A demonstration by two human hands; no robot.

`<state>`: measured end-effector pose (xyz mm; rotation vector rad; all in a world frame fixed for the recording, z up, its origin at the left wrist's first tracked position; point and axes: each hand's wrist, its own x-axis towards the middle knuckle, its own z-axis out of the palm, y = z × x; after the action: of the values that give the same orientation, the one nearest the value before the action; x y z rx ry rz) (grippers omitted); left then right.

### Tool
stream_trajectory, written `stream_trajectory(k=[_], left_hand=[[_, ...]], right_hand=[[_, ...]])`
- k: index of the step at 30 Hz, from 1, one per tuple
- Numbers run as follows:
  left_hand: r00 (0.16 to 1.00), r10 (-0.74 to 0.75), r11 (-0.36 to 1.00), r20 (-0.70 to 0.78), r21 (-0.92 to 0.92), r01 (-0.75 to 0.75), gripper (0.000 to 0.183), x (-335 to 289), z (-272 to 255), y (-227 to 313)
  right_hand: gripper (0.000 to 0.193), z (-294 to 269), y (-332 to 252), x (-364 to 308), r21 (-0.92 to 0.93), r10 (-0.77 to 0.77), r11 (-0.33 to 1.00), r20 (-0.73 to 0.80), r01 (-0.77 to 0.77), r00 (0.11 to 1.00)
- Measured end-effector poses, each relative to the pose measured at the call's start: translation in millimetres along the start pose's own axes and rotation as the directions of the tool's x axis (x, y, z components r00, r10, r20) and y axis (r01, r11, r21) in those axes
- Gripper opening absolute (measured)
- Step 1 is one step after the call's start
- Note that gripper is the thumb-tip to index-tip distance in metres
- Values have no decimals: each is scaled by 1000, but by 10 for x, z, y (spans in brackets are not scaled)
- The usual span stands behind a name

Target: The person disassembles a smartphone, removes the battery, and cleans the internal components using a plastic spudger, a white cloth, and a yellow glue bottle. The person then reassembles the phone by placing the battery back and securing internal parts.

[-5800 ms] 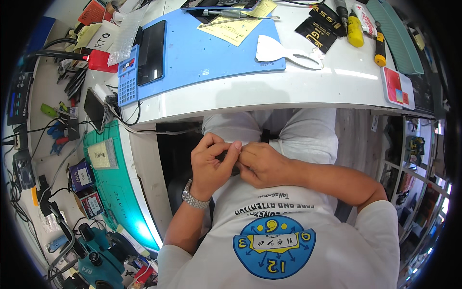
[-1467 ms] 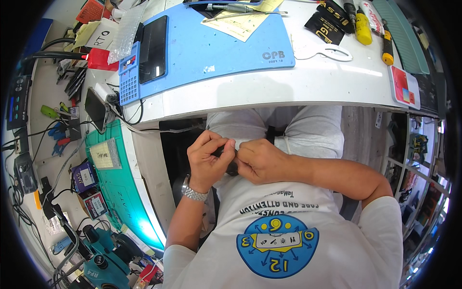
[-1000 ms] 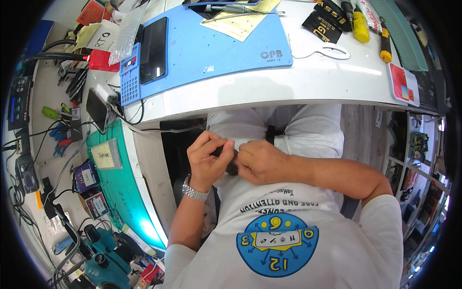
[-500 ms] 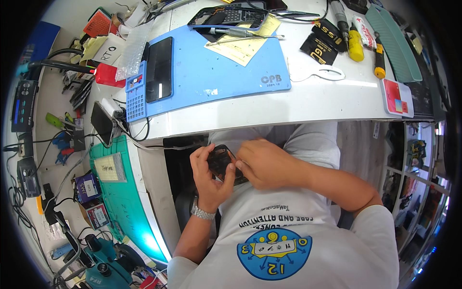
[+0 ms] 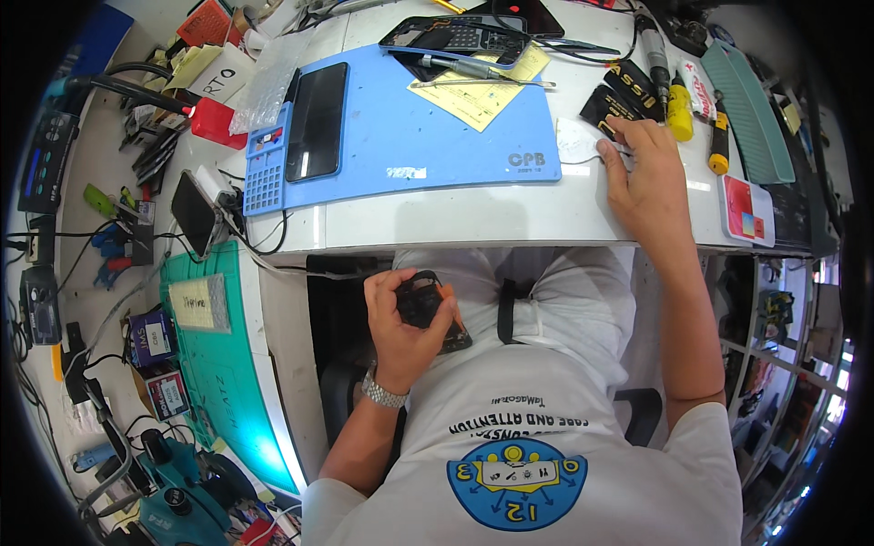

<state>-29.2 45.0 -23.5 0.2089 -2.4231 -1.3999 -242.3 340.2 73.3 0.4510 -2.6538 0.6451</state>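
My left hand (image 5: 398,323) holds a dark phone housing (image 5: 421,304) above my lap, thumb along one side and fingers wrapped round the other. An orange strip, perhaps a flex cable, shows along the housing's edge. Over the right part of the table, my right hand (image 5: 651,173) has its thumb and fingers closing round a flat white plastic tool (image 5: 580,143). That hand covers much of the tool, and whether it is lifted I cannot tell. Just beyond the fingertips lie black cards or packets (image 5: 635,89) with gold lettering.
A blue work mat (image 5: 437,146) bears a dark-screened phone (image 5: 317,121), a yellow paper (image 5: 482,102) and a metal pen-like tool (image 5: 469,67). A yellow bottle (image 5: 678,111) and a teal tray (image 5: 746,114) stand right. A teal microscope (image 5: 177,496) is at lower left.
My right hand has left the phone housing and moved up and right to the white plastic tool on the table. My left hand keeps the housing above my lap. The view has shifted slightly.
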Motion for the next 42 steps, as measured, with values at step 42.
stream_trajectory(k=[42], left_hand=[[994,91,964,-62,256,-72,73,-16,50,286]], right_hand=[[14,852,-1261,-1265,705,-17,569,524,-423,851]])
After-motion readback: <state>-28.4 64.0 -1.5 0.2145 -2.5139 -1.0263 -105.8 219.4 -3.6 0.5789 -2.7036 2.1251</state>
